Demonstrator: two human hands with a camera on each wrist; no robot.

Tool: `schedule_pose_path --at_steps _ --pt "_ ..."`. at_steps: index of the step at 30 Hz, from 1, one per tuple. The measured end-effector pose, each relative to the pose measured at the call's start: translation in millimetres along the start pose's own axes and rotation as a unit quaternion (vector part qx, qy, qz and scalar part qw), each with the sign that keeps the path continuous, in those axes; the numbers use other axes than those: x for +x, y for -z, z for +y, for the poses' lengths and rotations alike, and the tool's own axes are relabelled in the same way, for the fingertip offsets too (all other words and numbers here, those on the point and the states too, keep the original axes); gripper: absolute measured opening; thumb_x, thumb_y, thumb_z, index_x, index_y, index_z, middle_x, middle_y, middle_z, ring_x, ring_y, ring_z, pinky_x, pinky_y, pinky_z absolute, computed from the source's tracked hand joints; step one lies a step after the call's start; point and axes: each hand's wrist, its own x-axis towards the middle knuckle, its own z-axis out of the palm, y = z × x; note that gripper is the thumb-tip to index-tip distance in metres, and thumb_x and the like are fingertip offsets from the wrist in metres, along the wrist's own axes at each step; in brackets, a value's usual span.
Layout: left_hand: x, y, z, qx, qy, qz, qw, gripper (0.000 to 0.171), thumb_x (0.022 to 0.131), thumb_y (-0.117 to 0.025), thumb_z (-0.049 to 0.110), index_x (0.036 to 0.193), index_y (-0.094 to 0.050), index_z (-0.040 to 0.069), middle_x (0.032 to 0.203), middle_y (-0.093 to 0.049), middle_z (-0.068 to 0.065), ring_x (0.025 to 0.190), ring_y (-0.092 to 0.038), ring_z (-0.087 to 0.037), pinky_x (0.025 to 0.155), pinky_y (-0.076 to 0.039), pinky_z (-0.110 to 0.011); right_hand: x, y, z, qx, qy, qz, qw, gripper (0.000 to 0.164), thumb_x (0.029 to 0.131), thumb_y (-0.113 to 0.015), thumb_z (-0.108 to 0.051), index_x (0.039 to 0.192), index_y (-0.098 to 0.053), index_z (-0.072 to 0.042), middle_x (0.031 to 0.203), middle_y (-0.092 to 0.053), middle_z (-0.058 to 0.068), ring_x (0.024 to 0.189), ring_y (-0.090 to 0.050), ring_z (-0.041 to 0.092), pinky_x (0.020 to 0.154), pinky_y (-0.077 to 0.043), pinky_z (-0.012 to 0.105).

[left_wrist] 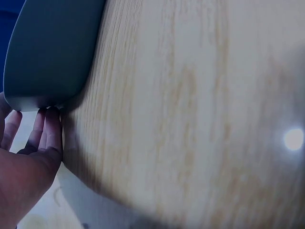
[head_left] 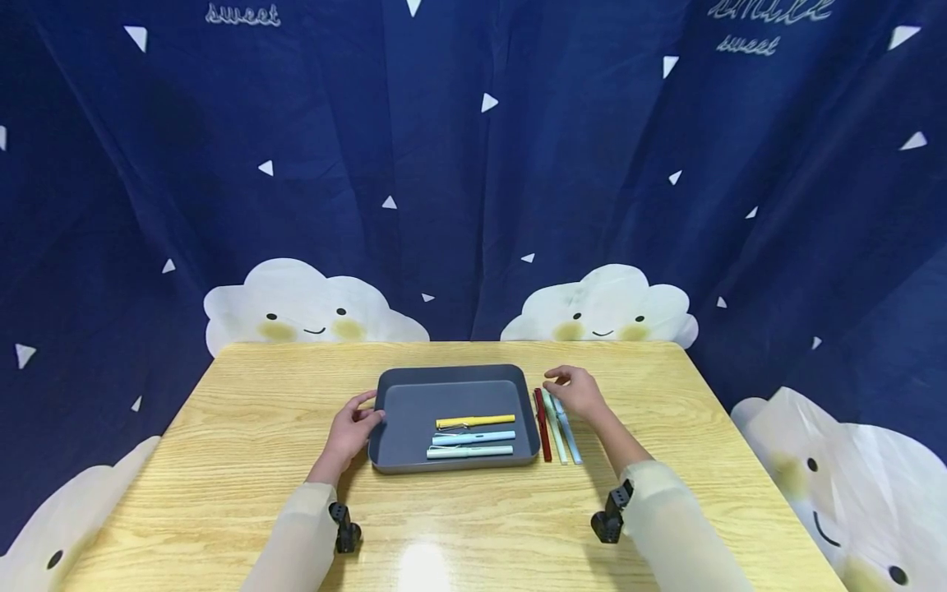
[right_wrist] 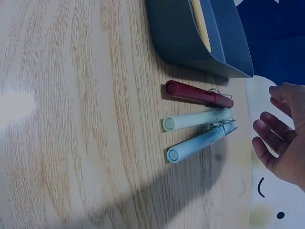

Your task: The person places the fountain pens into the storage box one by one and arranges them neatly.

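A dark grey rectangular tray [head_left: 403,403] lies on the table, holding a yellow pen [head_left: 488,420], a light blue pen [head_left: 481,437] and a pale green pen [head_left: 481,450], all roughly crosswise. My left hand [head_left: 349,432] holds the tray's left edge, thumb at the rim and fingertips against the outer wall [left_wrist: 47,52]. Just right of the tray lie a dark red pen [right_wrist: 190,92], a pale mint pen [right_wrist: 195,119] and a light blue pen [right_wrist: 198,143] side by side, clips at their far ends. Over those far ends hovers my right hand [head_left: 579,390], fingers loosely bent and holding nothing.
The wooden table [head_left: 266,395] ends at a far edge just behind the tray. A dark blue curtain [head_left: 436,164] with white clouds hangs beyond it. Each forearm carries a small black wrist camera [head_left: 610,514].
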Motion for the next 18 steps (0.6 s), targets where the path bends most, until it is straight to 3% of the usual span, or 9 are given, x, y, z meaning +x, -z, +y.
schedule_pose_path --at_steps 14,18 --pt "-1.8 0.1 1.7 -0.003 0.003 -0.002 1.0000 0.048 0.092 -0.057 0.015 0.138 -0.045 0.010 0.119 -0.054 -0.022 0.103 -0.055 -0.025 0.077 -0.049 -0.028 -6 1 21 -0.006 -0.028 0.000 1.000 0.034 0.090 -0.059 -0.019 0.116 -0.061 0.004 0.103 -0.061 0.021 0.093 -0.057 0.030 0.077 -0.046 0.040" --pt "-1.9 -0.1 1.4 0.000 0.003 0.000 1.0000 0.048 0.092 -0.057 0.016 0.138 -0.045 0.011 0.119 -0.054 -0.021 0.105 -0.054 -0.025 0.077 -0.048 -0.026 -6 -1 27 -0.011 -0.041 -0.002 0.999 0.035 0.090 -0.060 -0.020 0.115 -0.061 0.004 0.099 -0.061 0.019 0.086 -0.057 0.026 0.072 -0.046 0.035"
